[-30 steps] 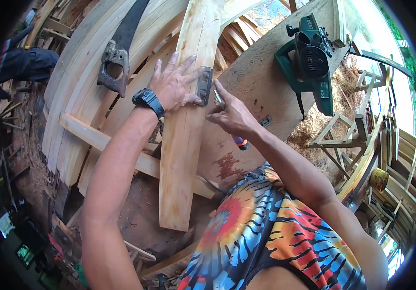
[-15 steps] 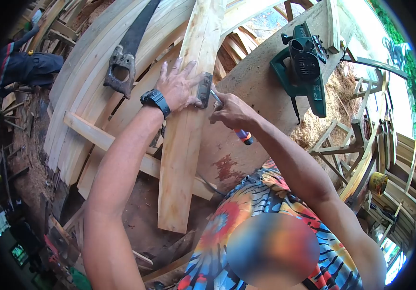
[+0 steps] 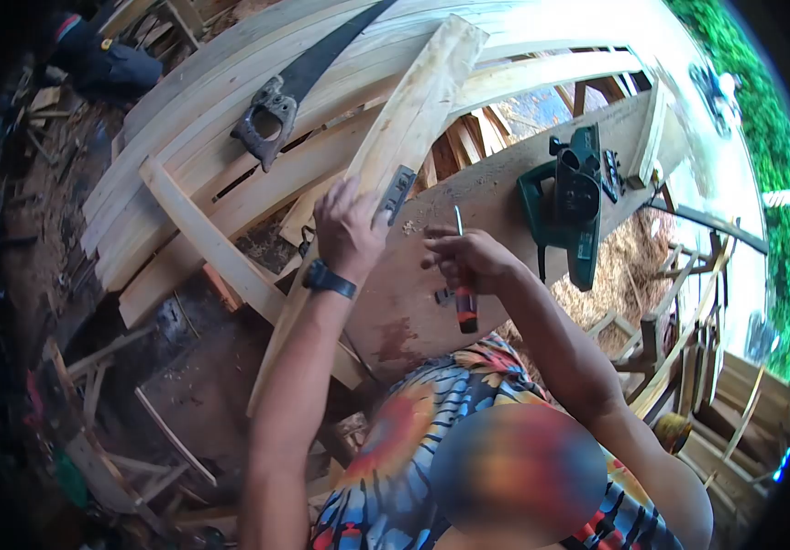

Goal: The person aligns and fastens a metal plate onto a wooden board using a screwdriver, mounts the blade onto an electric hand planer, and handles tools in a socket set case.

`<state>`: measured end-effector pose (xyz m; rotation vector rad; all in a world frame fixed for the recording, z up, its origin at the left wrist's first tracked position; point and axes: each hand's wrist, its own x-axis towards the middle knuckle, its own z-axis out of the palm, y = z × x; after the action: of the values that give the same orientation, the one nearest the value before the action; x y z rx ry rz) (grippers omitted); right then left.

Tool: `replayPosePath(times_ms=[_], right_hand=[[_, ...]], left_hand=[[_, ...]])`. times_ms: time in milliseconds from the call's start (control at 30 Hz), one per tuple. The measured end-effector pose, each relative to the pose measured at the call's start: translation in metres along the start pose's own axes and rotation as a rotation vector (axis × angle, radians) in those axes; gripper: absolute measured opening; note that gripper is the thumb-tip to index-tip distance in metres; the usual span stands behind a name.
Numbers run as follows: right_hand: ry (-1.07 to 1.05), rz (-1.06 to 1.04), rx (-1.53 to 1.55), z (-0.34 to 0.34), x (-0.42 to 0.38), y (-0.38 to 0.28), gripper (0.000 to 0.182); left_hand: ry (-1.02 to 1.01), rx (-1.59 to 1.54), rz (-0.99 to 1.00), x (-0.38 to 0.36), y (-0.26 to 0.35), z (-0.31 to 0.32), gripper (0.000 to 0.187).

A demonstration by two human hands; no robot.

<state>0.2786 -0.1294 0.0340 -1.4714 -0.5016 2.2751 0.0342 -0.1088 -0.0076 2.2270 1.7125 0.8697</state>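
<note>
My left hand (image 3: 351,227), with a watch on its wrist, is closed on a long pale wooden board (image 3: 431,82). Its thumb side touches a small dark metal plate (image 3: 398,192) lying against the board's right edge. To the right, my right hand (image 3: 473,259) holds a screwdriver (image 3: 466,312) with an orange and dark handle. The shaft points up and away, apart from the plate and board. Some fingers of the right hand are loosely extended. My left forearm hides part of the board's near end.
A handsaw (image 3: 271,119) lies on curved planks (image 3: 184,119) at the left. A green electric planer (image 3: 578,183) rests on a wide wooden panel (image 3: 505,174). A crosspiece (image 3: 207,238) runs beneath the board. Wood shavings (image 3: 629,266) lie at the right. Another person (image 3: 110,64) is at upper left.
The right hand has drawn the screwdriver away from the plate, rightward and nearer me. My left fingers have gone from spread flat to curled. The board's far end has swung right, and the view has shifted.
</note>
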Motion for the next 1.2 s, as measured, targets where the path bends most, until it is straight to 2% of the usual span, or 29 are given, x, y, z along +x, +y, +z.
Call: replayPosePath(times_ms=[33, 133, 167, 200, 233, 267, 300, 467, 533, 600, 700, 733, 833, 967, 1067, 1200], right_hand=[[-0.096, 0.1, 0.165, -0.008, -0.005, 0.0, 0.051], [-0.189, 0.154, 0.345, -0.01, -0.042, 0.003, 0.043], [-0.264, 0.159, 0.368, -0.025, -0.042, 0.028, 0.042], [-0.194, 0.188, 0.309, -0.008, -0.066, 0.031, 0.05], [-0.291, 0.167, 0.256, -0.023, -0.07, 0.054, 0.062], [-0.184, 0.28, 0.221, -0.001, -0.096, 0.042, 0.071], [-0.172, 0.265, 0.125, 0.003, -0.105, 0.045, 0.069], [-0.088, 0.048, 0.072, -0.004, -0.1, 0.014, 0.084], [-0.135, -0.152, -0.177, -0.013, -0.093, 0.001, 0.086], [-0.128, -0.159, -0.258, -0.019, -0.089, -0.006, 0.087], [-0.025, 0.105, -0.132, -0.031, -0.076, 0.006, 0.087], [-0.071, 0.074, -0.21, -0.039, -0.071, 0.014, 0.083], [-0.026, -0.101, -0.601, -0.04, -0.069, 0.0, 0.078], [0.102, -0.482, -0.872, -0.04, -0.042, -0.023, 0.074], [0.147, -0.555, -1.096, -0.038, -0.039, -0.045, 0.069], [0.285, -0.884, -1.43, -0.019, -0.041, -0.08, 0.057]], left_hand=[[0.064, 0.015, -0.025, -0.01, 0.006, 0.008, 0.041], [0.198, 0.08, -0.08, -0.024, 0.025, 0.028, 0.04], [0.236, 0.095, -0.097, -0.022, 0.03, 0.033, 0.041], [0.23, 0.108, -0.144, -0.022, 0.033, 0.039, 0.043], [0.245, 0.148, -0.164, -0.019, 0.034, 0.042, 0.043], [0.258, 0.186, -0.19, -0.017, 0.037, 0.046, 0.043], [0.269, 0.222, -0.219, -0.014, 0.04, 0.051, 0.043], [0.286, 0.249, -0.257, -0.012, 0.045, 0.065, 0.036], [0.29, 0.253, -0.263, -0.012, 0.046, 0.067, 0.034], [0.276, 0.281, -0.277, -0.012, 0.047, 0.067, 0.032], [0.315, 0.313, -0.273, -0.011, 0.049, 0.071, 0.029], [0.314, 0.317, -0.266, -0.01, 0.049, 0.072, 0.029], [0.307, 0.313, -0.271, -0.013, 0.049, 0.074, 0.027], [0.313, 0.295, -0.273, -0.012, 0.05, 0.074, 0.027], [0.305, 0.3, -0.26, -0.01, 0.049, 0.073, 0.027], [0.288, 0.308, -0.264, -0.012, 0.051, 0.073, 0.027]])
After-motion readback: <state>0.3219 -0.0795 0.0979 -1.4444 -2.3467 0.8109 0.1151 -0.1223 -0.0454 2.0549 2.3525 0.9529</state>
